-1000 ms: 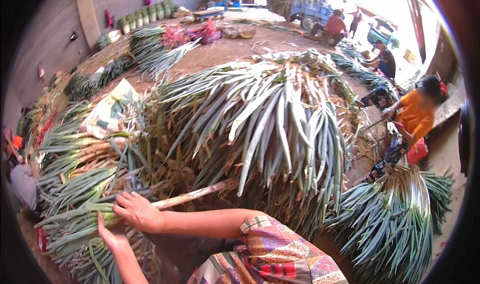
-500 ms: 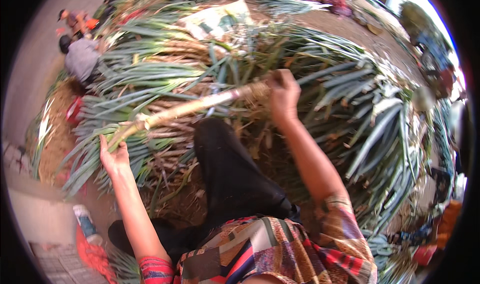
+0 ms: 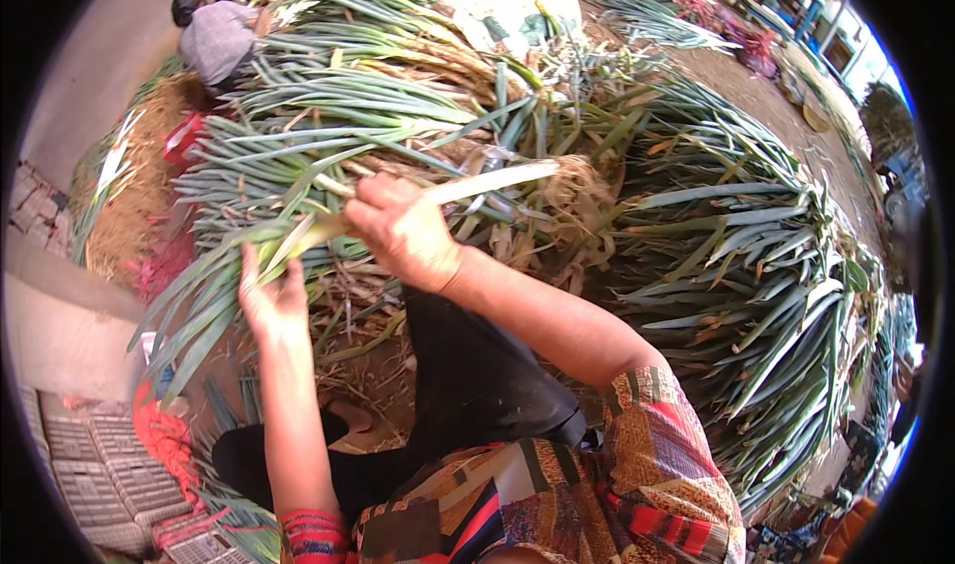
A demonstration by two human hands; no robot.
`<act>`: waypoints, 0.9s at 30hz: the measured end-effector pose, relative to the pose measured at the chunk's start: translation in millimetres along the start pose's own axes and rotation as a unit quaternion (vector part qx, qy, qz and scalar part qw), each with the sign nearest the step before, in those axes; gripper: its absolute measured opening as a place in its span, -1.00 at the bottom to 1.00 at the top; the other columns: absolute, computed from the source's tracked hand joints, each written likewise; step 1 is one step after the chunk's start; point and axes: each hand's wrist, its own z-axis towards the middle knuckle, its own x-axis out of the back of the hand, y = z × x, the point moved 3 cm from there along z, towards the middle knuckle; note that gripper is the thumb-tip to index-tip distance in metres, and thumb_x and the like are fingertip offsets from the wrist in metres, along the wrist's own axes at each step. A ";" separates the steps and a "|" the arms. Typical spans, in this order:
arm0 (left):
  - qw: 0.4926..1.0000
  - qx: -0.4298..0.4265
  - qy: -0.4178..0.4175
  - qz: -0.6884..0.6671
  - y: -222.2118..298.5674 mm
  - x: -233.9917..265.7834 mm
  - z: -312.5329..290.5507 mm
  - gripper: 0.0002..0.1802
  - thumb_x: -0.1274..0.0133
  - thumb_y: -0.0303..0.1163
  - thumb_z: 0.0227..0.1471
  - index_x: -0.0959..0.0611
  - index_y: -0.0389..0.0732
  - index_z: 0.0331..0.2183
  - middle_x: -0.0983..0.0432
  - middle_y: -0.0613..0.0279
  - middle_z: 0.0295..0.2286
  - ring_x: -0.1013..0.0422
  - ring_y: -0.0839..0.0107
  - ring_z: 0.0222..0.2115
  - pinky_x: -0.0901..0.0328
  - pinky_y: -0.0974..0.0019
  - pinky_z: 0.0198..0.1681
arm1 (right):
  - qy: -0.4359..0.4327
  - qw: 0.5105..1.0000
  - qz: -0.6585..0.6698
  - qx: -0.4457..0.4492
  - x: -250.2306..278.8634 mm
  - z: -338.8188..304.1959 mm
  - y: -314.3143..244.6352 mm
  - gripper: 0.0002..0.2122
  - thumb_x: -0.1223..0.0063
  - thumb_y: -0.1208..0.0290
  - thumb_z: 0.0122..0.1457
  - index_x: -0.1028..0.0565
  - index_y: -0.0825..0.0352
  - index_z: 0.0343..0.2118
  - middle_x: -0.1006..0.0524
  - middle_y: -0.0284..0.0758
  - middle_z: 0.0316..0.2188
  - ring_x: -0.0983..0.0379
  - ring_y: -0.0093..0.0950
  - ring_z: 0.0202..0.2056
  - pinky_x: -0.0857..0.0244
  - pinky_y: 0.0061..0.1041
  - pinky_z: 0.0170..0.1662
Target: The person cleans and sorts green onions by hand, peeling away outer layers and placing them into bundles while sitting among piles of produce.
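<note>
A long green onion [image 3: 499,179] lies across in front of me, its pale stem and shaggy roots toward the right and its leaves fanning out to the left. My right hand [image 3: 406,234] is closed round the stem where white turns to green. Just left of it, my left hand [image 3: 274,293] supports the leaf base from below, thumb and fingers on either side. Beneath and beyond both hands spreads a pile of green onions [image 3: 348,101], leaves pointing left.
To the right rises a large heap of green onions [image 3: 736,236]. A pale printed sack [image 3: 512,19] lies on the far pile. At far left a person in a grey top [image 3: 217,42] bends over the onions. Crates [image 3: 104,465] and red netting [image 3: 164,435] are at lower left.
My right hand has slid left along the stem from the root end to near my left hand. The bared stem now looks whiter. The view has shifted slightly.
</note>
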 end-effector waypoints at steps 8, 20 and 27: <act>0.995 -0.073 0.068 0.018 37.2 37.0 27.4 -0.73 -0.10 -0.34 -0.08 -0.50 -0.26 -0.31 -0.51 0.18 -0.35 -0.44 0.40 -0.41 -0.30 0.48 -0.53 | 0.063 0.944 0.169 -0.276 -23.0 -15.8 57.4 -0.85 -0.12 0.62 -0.22 -0.34 0.37 -0.61 -0.40 -0.20 -0.63 -0.37 -0.21 -0.52 -0.26 -0.37 -0.43; 0.971 -0.183 0.146 -0.048 247.1 283.4 25.5 -0.64 -0.04 -0.35 -0.03 -0.44 -0.38 -0.21 -0.43 0.03 -0.24 -0.42 0.18 -0.27 -0.41 0.37 -0.41 | 0.024 0.751 -0.357 -0.555 128.6 -126.5 360.2 -0.69 -0.14 0.21 -0.14 -0.52 0.32 -0.36 -0.53 -0.16 -0.46 -0.48 -0.26 -0.39 -0.35 -0.34 -0.30; 0.943 -0.241 0.231 -0.017 171.8 160.3 -1.1 -0.68 -0.05 -0.35 -0.04 -0.46 -0.33 -0.23 -0.46 0.11 -0.26 -0.39 0.28 -0.25 -0.37 0.28 -0.21 | -0.139 0.935 0.007 -0.326 -12.9 -26.7 182.5 -0.73 -0.13 0.34 -0.07 -0.46 0.39 -0.33 -0.48 -0.16 -0.34 -0.42 -0.29 -0.28 -0.28 -0.39 -0.23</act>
